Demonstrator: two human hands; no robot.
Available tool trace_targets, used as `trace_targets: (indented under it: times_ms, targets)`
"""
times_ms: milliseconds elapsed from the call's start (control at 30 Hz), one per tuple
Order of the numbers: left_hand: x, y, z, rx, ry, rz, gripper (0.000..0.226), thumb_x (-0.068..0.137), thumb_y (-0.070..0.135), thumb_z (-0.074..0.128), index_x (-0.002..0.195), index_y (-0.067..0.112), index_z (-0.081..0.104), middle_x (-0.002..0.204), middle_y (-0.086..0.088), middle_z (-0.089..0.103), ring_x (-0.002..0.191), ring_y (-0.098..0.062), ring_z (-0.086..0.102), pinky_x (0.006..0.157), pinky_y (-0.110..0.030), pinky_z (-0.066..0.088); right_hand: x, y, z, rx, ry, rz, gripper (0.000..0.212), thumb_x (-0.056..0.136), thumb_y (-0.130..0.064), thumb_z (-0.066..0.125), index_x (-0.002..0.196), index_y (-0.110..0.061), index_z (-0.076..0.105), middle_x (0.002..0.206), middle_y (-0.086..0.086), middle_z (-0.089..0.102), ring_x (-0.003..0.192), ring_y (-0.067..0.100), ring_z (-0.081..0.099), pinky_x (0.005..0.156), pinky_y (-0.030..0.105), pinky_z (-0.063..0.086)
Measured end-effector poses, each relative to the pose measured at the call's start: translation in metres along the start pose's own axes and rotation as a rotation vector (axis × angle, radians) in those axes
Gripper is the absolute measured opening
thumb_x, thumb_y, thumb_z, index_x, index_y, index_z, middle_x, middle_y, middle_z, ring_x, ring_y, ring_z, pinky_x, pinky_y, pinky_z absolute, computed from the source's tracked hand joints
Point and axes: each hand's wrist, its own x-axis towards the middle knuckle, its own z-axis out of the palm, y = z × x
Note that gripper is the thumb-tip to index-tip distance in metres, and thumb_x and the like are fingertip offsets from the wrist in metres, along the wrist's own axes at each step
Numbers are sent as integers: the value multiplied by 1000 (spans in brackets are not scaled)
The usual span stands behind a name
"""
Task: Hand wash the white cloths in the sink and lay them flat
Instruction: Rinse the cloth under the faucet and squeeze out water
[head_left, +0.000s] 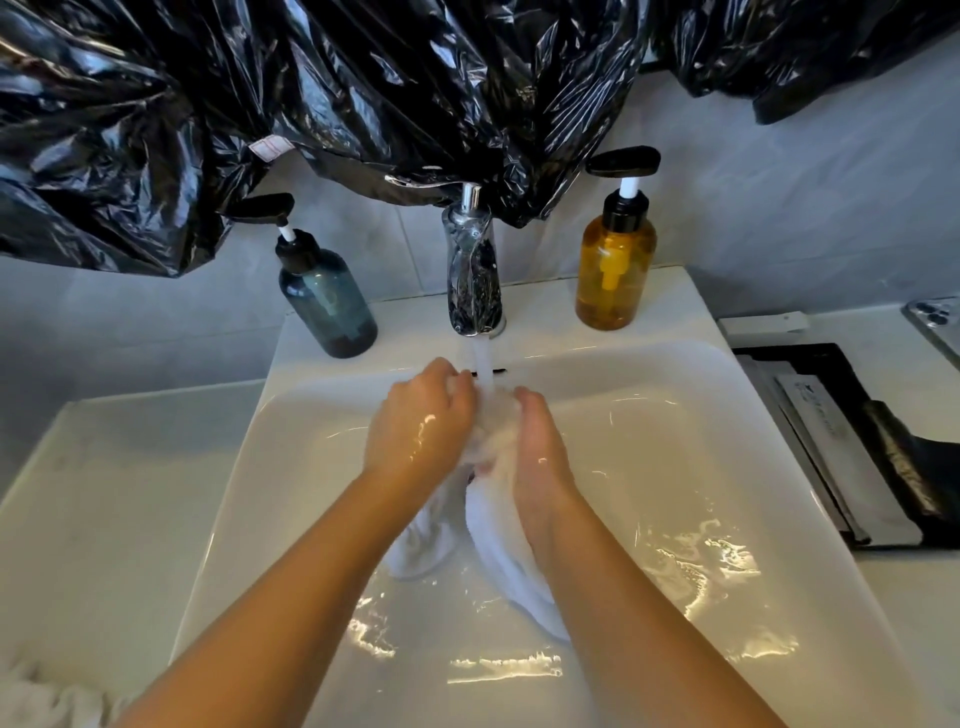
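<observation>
Both hands meet under the tap (475, 270), with water (483, 364) running. On the left hand (415, 421) the fingers are curled over the bunched top of the cloth (504, 561). The right hand (540, 452) is seen edge-on, its fingers folded in around the same wad; neither hand is spread at all. Cloth location: gripped between the palms above the middle of the sink (779, 457), in the stream, with two tails hanging to the wet basin floor. I cannot tell whether that is one cloth or two. Handling, my estimate: soaked through, so limp and heavier than dry, with no stiffness to push against, and slick if soaped. It is not fragile and should take hard squeezing. For laying flat I would release the wad and pinch two neighbouring corners, since a mid-fabric grip only ropes it. More white fabric (47, 696) lies on the counter (104, 493) at near left, blurred; logged as unidentified.
</observation>
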Motion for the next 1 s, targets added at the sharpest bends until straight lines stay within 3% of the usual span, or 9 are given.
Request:
trace_targets:
  times_ms: [100,233,433,500,600,700,800,900,1000]
  targets:
    - [-27,15,10,2,-74,88,35,100,42,35,98,17,60,81,-4,66,76,-27,64,70,-38,53,-3,0,-1,17,-55,-27,29,96,-42,53,94,-14,62,77,5,61,75,16,60,69,30,46]
    - [5,17,10,125,-35,40,29,104,36,36,94,15,53,85,-5,60,83,-30,61,72,-35,48,0,11,-1,-52,-69,-99,22,104,-23,49,87,-12,59,72,1,58,49,8,58,44,18,44]
    - [12,-29,-47,318,-612,-276,70,95,71,21,98,8,51,76,-8,64,67,-23,58,80,-39,49,2,2,-2,-49,-72,53,48,83,-55,71,104,-13,72,86,9,75,77,25,72,75,31,53]
    - [8,-27,-59,401,-745,-270,75,96,69,17,99,7,60,90,-11,70,81,-25,63,96,-40,47,4,3,-4,-121,-99,67,60,81,-66,68,108,-12,71,88,9,75,81,25,73,76,31,56]
    - [10,-21,-45,208,-643,-93,53,98,64,28,122,21,49,122,-4,62,102,-22,61,97,-41,47,8,1,-9,-176,-174,73,58,100,-61,40,104,-11,69,77,5,74,68,18,70,57,23,50]
    - [-2,-11,-9,-129,-542,-43,57,92,69,41,125,23,45,93,3,74,85,-15,68,79,-36,51,7,-3,-12,-187,-218,67,64,102,-60,33,108,-7,68,73,10,72,59,18,68,53,23,49]
    - [4,-12,9,22,-336,-90,48,88,65,53,95,18,59,78,-3,69,79,-22,66,75,-37,53,8,-8,-18,-160,-274,124,65,101,-65,32,88,-10,63,53,12,54,41,21,49,49,29,37]
    - [20,-12,3,15,-224,-86,31,93,48,54,85,19,64,79,1,60,81,-24,59,70,-33,47,2,-18,-35,-327,-414,160,66,86,-74,55,87,-9,68,67,16,58,57,26,55,64,38,46]
    - [27,-19,-8,-218,-240,-130,35,95,49,54,81,17,61,82,-2,62,77,-20,59,64,-31,43,3,-26,-55,-713,-447,31,57,70,-42,88,115,-13,67,96,12,75,87,28,71,91,44,57]
